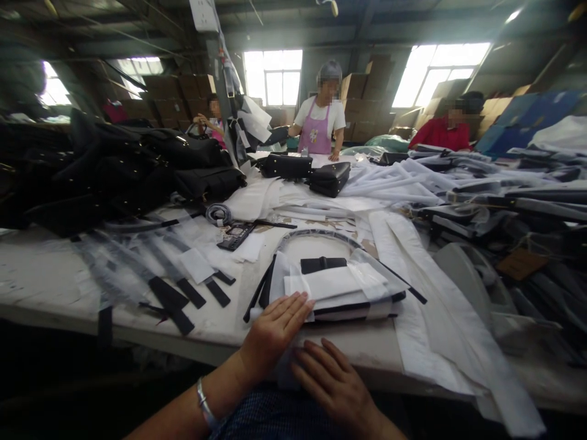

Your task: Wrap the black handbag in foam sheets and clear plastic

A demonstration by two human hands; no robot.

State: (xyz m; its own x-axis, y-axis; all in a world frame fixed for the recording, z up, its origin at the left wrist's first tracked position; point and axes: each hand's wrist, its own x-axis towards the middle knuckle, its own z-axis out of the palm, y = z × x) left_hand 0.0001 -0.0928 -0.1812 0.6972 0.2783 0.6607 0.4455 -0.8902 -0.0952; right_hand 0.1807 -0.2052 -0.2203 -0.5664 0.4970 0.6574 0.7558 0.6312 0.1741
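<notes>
My left hand (275, 330) lies flat with fingers stretched out on the near edge of a flat bag wrapped in white paper (339, 287) at the table's front. My right hand (332, 382) rests just below it at the table edge, fingers extended and together, touching the white paper that hangs over the edge. A black strap piece (323, 264) lies on top of the wrapped bag, and a curved black handle (316, 235) arcs behind it. Neither hand holds anything.
Black straps in clear sleeves (151, 269) lie at the left, a calculator (235, 236) in the middle, and black handbags (137, 171) are piled at the far left. Wrapped strips (504, 201) heap up on the right. Three other people (321, 122) work at the far side.
</notes>
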